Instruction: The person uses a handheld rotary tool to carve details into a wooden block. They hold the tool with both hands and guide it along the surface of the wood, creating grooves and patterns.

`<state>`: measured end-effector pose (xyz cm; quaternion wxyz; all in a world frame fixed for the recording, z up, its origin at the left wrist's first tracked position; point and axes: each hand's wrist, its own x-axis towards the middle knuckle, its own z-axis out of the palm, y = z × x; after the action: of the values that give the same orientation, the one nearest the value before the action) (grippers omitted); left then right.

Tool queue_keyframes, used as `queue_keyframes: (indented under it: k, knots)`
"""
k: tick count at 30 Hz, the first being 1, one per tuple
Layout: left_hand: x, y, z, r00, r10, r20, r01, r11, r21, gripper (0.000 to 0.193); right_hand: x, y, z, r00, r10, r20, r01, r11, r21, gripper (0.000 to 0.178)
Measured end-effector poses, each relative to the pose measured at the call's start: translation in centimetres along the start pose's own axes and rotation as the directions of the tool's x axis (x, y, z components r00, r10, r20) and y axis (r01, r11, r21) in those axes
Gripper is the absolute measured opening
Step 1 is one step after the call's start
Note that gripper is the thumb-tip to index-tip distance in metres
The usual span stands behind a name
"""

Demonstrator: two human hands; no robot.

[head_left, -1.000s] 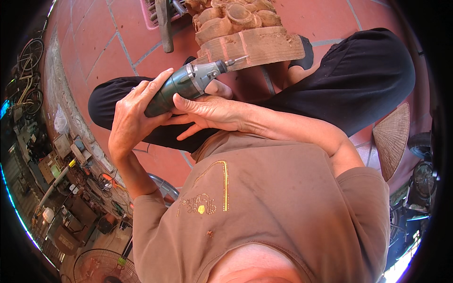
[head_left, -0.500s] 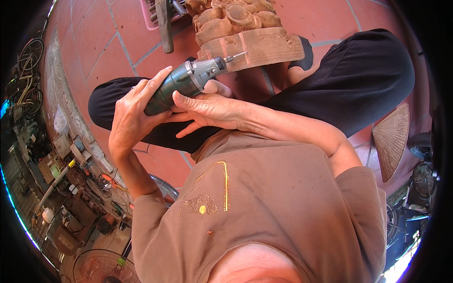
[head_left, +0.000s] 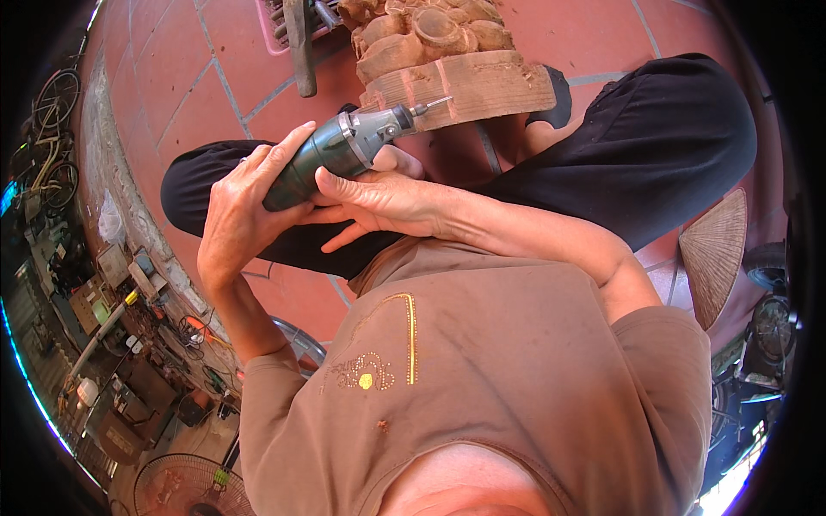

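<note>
Rotary tool (head_left: pixel 323 162), green-bodied with a grey nose, lies left of the frame's centre, its long axis slanting from lower left to upper right. My left hand (head_left: pixel 239 199) is wrapped round its rear end and has the firmer hold. My right hand (head_left: pixel 387 202) comes across from the right, fingers loosely spread below the tool, thumb beside its body; whether it bears any weight I cannot tell. The thin bit (head_left: pixel 433 107) points up and right, towards the carved wood block (head_left: pixel 449 65) at the upper middle, beyond both my hands. As I see it, the bit crosses the block's flat side, but touching or just apart, I can't tell. A wooden bar (head_left: pixel 299 47) lies near the block's left.
</note>
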<state>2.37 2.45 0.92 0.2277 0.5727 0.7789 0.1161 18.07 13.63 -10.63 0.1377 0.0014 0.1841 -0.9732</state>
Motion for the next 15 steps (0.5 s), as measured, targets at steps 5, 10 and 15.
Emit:
queue_keyframes:
  k: [5, 10, 15]
  knots:
    - [-0.27, 0.03, -0.03, 1.000, 0.005, 0.026, -0.006, 1.000, 0.014, 0.092, -0.23, 0.50, -0.07, 1.000, 0.014, 0.006, -0.014, 1.000, 0.021, 0.085]
    - [-0.41, -0.20, -0.32, 0.999, 0.005, 0.033, -0.005, 1.000, 0.009, 0.092, -0.24, -0.01, 0.54, 1.000, 0.013, 0.001, -0.013, 1.000, 0.016, 0.085]
    - [-0.33, -0.21, -0.28, 0.999, 0.014, 0.031, -0.015, 0.999, 0.031, 0.092, -0.16, 0.08, 0.41, 1.000, 0.002, 0.004, -0.002, 1.000, 0.005, 0.086]
